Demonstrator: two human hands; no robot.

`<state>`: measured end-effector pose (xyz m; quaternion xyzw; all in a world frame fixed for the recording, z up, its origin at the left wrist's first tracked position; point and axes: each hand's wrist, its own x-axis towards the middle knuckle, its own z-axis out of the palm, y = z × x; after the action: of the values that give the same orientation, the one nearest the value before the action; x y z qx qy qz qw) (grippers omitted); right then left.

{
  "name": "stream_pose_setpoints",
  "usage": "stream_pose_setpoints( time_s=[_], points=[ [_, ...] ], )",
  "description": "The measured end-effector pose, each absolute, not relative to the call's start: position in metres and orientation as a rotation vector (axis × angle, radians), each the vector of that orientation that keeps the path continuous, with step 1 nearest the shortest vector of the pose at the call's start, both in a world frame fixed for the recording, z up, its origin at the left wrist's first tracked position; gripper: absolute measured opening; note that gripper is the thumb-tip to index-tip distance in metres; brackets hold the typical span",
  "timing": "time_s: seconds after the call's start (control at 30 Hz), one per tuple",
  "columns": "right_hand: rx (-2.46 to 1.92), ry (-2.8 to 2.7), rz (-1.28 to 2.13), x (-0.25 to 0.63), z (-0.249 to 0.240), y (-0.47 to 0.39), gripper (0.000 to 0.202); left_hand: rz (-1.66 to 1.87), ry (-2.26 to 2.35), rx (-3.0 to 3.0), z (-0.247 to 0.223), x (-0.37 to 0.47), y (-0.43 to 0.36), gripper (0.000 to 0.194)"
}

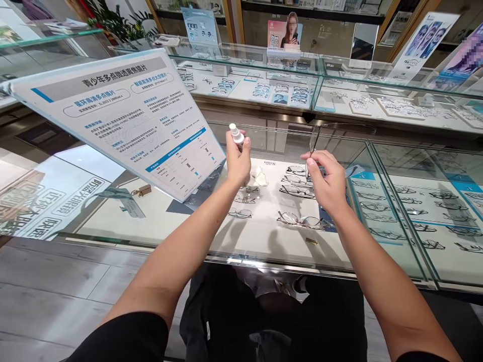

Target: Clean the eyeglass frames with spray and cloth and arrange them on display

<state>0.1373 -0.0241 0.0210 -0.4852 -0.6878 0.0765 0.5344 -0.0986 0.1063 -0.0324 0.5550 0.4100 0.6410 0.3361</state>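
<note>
My left hand (240,162) is wrapped round a small white spray bottle (237,134), its nozzle pointing up. Further right, my right hand (327,180) pinches a thin-framed pair of glasses (314,138) between thumb and fingers, its lenses raised above the hand. Both hands are over a glass display counter. A crumpled pale cloth (258,177) lies just right of my left hand. Beneath the right hand, several glasses sit in the case, with one dark-rimmed pair (302,220) nearest the front.
A large white sign board (124,120) with printed text leans beside my left forearm. Keys with a brown tag (142,190) rest to the left. Glass partitions (402,211) divide the counter at the right, and another display case (245,83) stands behind.
</note>
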Motion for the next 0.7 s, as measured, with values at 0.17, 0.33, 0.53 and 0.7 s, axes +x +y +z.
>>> stream_pose_setpoints(
  time_s=[0.17, 0.33, 0.53, 0.7],
  points=[
    [-1.132, -1.645, 0.265, 0.135, 0.022, -0.026, 0.033, 1.257, 0.747, 1.244, -0.003, -0.075, 0.073, 0.063],
    [-1.168, -1.682, 0.411, 0.134, 0.018, -0.026, 0.04, 0.697, 0.508, 1.226, 0.011, -0.075, 0.055, 0.089],
    [-1.136, -1.74, 0.595, 0.128, 0.022, -0.033, 0.045, 0.847, 0.634, 1.32, 0.015, -0.068, 0.045, 0.097],
    [-1.064, -1.776, 0.729, 0.124, 0.026, -0.036, 0.046, 0.88, 0.593, 1.401, 0.005, -0.064, 0.045, 0.091]
  ],
)
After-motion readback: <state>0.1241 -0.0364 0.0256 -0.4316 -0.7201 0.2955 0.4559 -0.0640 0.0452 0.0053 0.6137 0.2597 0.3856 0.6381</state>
